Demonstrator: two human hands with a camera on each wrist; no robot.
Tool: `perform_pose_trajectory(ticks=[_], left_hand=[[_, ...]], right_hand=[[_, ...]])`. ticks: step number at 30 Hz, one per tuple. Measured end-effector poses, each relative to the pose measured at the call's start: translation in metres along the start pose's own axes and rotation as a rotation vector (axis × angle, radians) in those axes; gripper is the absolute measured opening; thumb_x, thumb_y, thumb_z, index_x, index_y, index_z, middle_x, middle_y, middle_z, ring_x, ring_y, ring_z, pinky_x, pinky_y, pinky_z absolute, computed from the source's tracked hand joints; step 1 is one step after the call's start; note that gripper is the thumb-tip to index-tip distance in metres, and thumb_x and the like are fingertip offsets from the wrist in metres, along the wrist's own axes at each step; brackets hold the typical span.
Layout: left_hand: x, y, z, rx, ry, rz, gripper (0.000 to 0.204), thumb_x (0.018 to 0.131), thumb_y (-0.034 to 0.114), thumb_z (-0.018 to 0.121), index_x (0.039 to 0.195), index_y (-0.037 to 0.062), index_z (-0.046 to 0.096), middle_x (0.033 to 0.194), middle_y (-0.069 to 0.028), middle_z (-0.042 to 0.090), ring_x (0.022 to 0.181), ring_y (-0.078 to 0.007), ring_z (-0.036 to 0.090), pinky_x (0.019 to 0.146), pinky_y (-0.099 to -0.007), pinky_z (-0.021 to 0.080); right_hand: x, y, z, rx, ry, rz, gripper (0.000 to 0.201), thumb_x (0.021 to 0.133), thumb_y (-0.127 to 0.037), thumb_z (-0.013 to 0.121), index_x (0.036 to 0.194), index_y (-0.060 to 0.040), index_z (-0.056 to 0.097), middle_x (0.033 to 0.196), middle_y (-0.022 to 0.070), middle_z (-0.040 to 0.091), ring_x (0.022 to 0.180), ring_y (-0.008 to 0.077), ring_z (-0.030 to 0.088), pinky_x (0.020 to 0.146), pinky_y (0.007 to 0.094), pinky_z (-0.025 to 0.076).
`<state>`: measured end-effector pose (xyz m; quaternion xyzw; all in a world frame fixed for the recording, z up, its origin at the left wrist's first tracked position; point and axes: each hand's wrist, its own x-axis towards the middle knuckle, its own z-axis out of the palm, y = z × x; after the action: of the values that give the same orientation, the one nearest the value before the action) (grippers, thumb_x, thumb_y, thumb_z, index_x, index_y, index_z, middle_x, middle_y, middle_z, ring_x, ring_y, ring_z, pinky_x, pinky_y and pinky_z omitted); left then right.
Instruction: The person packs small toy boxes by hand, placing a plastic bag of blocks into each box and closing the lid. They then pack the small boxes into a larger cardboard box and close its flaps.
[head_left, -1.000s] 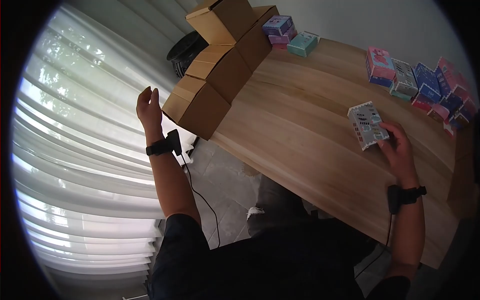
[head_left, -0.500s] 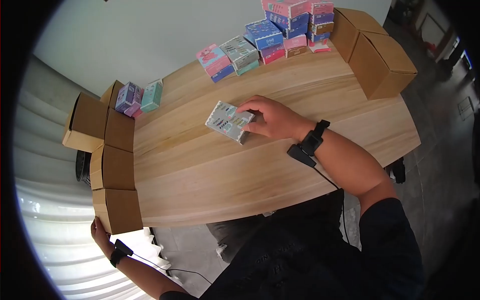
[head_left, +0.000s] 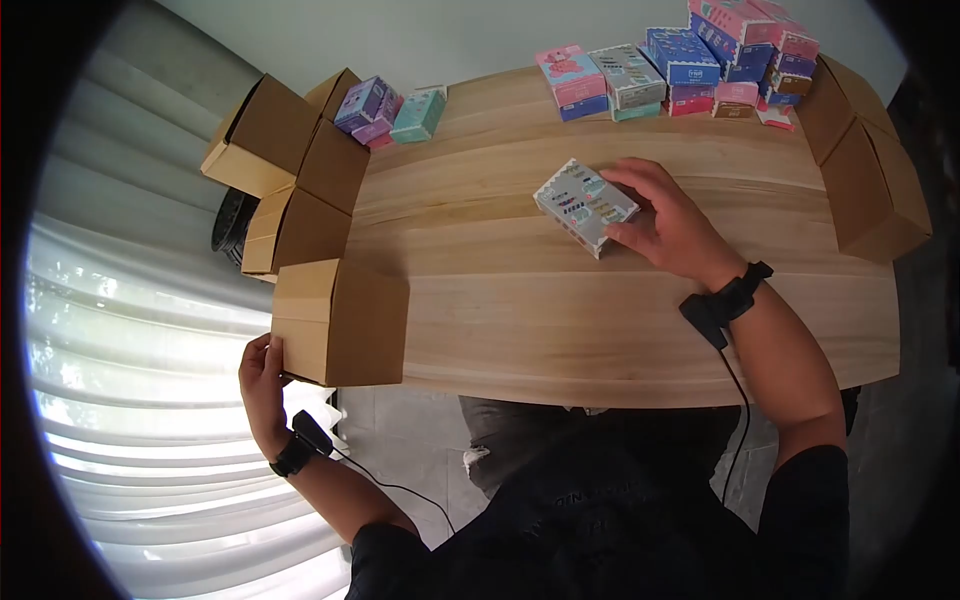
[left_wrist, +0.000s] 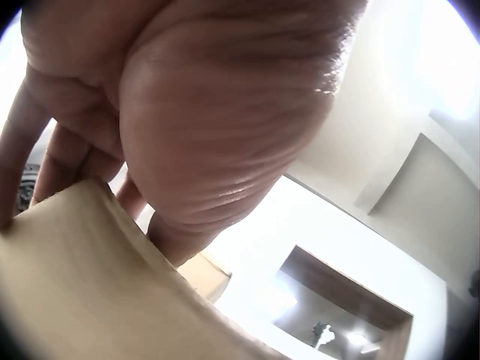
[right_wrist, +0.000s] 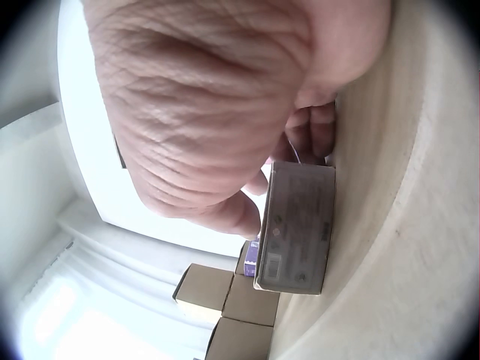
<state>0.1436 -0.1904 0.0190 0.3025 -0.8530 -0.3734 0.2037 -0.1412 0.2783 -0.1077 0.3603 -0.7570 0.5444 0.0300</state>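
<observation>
My right hand [head_left: 675, 222] pinches a small grey-and-white printed carton [head_left: 585, 205], thumb on its near side and fingers at its far side. In the right wrist view the carton's end [right_wrist: 296, 229] shows a barcode, close over the wooden surface. At the table's front left corner, my left hand [head_left: 264, 390] grips the left edge of a brown cardboard box [head_left: 340, 325], which stands slightly turned. The left wrist view shows the thumb and fingers around the box's edge [left_wrist: 90, 255].
More cardboard boxes [head_left: 310, 235] line the table's left side, with purple and teal cartons [head_left: 418, 117] beside them. Along the back right stand stacks of pink, blue and grey cartons [head_left: 680, 65]. Further cardboard boxes [head_left: 880, 190] are at the right edge. A white curtain [head_left: 150, 400] hangs left.
My left hand has come from the air onto the front cardboard box, which has shifted right, away from its row, and turned. The right hand still holds the grey carton. The head view has swung round.
</observation>
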Motion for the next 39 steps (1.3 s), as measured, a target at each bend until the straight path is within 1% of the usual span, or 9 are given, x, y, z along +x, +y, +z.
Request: perform_pose_trajectory(ticks=[5,7,10,13,17,23,26,32,39], left_hand=[[-0.016,0.056,0.072,0.049,-0.021,0.014,0.046,0.106,0.035,0.064,0.135,0.0,0.062,0.087,-0.0081,0.07,0.076,-0.0132,0.066,0.066,-0.0267,0.055],[-0.014,0.068,0.093,0.143,-0.094,-0.003,0.051,0.107,0.041,0.061,0.144,0.0066,0.055,0.102,-0.0106,0.071,0.088,-0.016,0.069,0.07,-0.0291,0.056],[-0.015,0.085,0.121,0.097,-0.166,0.142,0.056,0.105,0.036,0.066,0.146,0.0,0.054,0.076,-0.0065,0.065,0.07,-0.0111,0.059,0.063,-0.028,0.049],[-0.02,0.099,0.138,-0.029,-0.266,0.232,0.06,0.104,0.034,0.068,0.151,0.0008,0.05,0.074,-0.0063,0.063,0.068,-0.0108,0.057,0.065,-0.0282,0.048],[-0.033,0.131,0.134,-0.056,-0.576,0.286,0.061,0.106,0.019,0.065,0.159,0.003,0.04,0.107,-0.0101,0.073,0.101,-0.0137,0.065,0.09,-0.0274,0.05],[-0.014,0.106,0.133,-0.171,-0.554,0.438,0.051,0.101,0.003,0.064,0.151,0.0022,0.054,0.126,-0.015,0.071,0.113,-0.0182,0.067,0.091,-0.0309,0.055],[-0.014,0.108,0.133,-0.058,-0.491,0.545,0.048,0.099,0.0,0.066,0.146,0.0023,0.059,0.132,-0.0146,0.07,0.119,-0.0211,0.066,0.095,-0.033,0.054],[-0.02,0.117,0.137,-0.094,-0.468,0.589,0.045,0.096,-0.001,0.069,0.14,0.0049,0.065,0.135,-0.0122,0.069,0.123,-0.0227,0.065,0.098,-0.0354,0.055],[-0.022,0.122,0.142,-0.158,-0.449,0.564,0.042,0.096,-0.003,0.068,0.137,0.0045,0.066,0.134,-0.0122,0.068,0.121,-0.0209,0.065,0.096,-0.0328,0.055]], right_hand=[[0.006,-0.006,0.011,-0.271,-0.072,-0.136,0.071,0.084,-0.03,0.088,0.147,-0.0139,0.059,0.163,0.0185,0.038,0.146,0.0387,0.046,0.116,0.0441,0.044],[0.005,-0.001,0.019,-0.356,-0.057,-0.167,0.067,0.083,-0.027,0.087,0.143,-0.0143,0.062,0.156,0.0185,0.046,0.141,0.039,0.049,0.114,0.0451,0.046],[0.001,-0.002,0.023,-0.385,-0.025,-0.091,0.059,0.082,-0.022,0.084,0.138,-0.0138,0.066,0.15,0.0176,0.052,0.136,0.0393,0.052,0.112,0.0457,0.048],[0.003,-0.003,0.015,-0.374,0.042,-0.041,0.052,0.081,-0.016,0.079,0.132,-0.0122,0.068,0.147,0.0165,0.054,0.132,0.0393,0.055,0.11,0.0459,0.048],[-0.001,0.012,-0.014,-0.425,0.142,-0.028,0.045,0.082,-0.013,0.075,0.126,-0.0089,0.07,0.142,0.0167,0.058,0.127,0.0394,0.057,0.109,0.0458,0.049],[0.005,-0.004,-0.022,-0.654,0.36,-0.188,0.041,0.082,-0.011,0.077,0.122,-0.0051,0.069,0.131,0.0168,0.064,0.12,0.0408,0.061,0.105,0.0492,0.049],[0.0,-0.026,-0.015,-0.533,0.284,-0.345,0.041,0.085,-0.008,0.076,0.125,-0.0036,0.067,0.128,0.0155,0.064,0.114,0.0357,0.064,0.097,0.0458,0.053],[-0.011,-0.045,0.007,0.216,-0.02,-0.126,0.053,0.091,0.004,0.067,0.142,-0.0074,0.058,0.136,0.0117,0.06,0.117,0.0227,0.063,0.094,0.0357,0.054],[-0.009,-0.05,0.005,0.199,0.051,-0.27,0.048,0.092,-0.005,0.072,0.138,-0.0094,0.061,0.12,0.0098,0.063,0.097,0.0222,0.064,0.083,0.0338,0.055]])
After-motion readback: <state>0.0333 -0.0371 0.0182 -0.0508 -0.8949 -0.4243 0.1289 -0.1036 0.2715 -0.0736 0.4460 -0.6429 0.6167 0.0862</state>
